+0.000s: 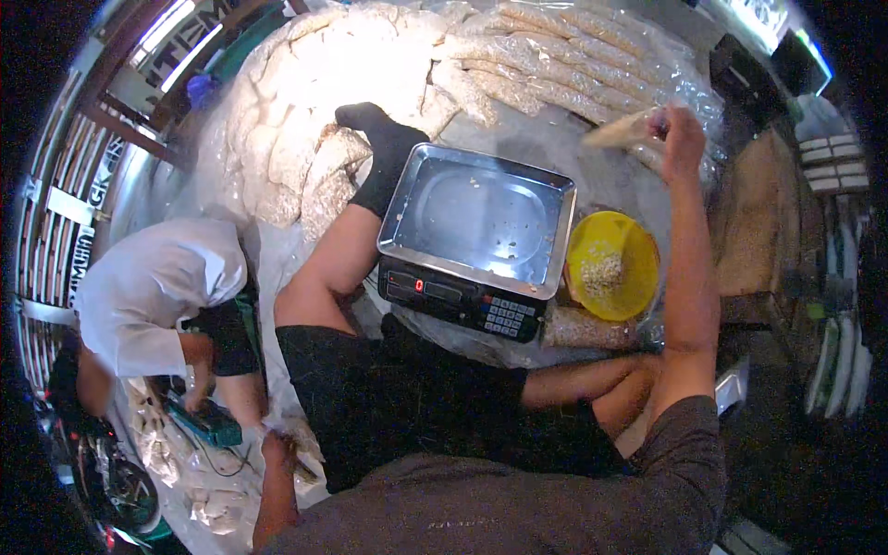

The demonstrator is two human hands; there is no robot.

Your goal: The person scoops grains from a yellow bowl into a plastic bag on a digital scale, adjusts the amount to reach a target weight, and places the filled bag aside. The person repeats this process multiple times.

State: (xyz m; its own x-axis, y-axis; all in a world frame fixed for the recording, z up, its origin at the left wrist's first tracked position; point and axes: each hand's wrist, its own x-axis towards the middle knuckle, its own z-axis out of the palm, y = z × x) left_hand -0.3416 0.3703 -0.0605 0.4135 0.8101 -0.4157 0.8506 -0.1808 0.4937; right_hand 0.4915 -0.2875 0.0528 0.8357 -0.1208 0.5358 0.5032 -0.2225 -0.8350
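Observation:
My right hand (674, 135), raised at the upper right, is shut on a plastic bag (621, 132) with tan contents, blurred by motion. Low at the left, my left hand (279, 451) is by some clear plastic; its fingers are partly hidden, and I cannot tell whether it holds that plastic. A digital scale (461, 300) stands before me, bearing a shallow metal tray (479, 215) with a few scattered crumbs. Right of the scale, a yellow plastic bowl (635, 277) contains pale, puffed-looking pieces (602, 269). A filled clear bag (586, 329) lies below the bowl.
Many filled clear bags (541, 62) are heaped beyond the scale. At left, a person in a white shirt (166, 291) bends over a green device (208, 422), probably a bag sealer. A wooden box or bench (753, 215) stands at right. My legs are around the scale.

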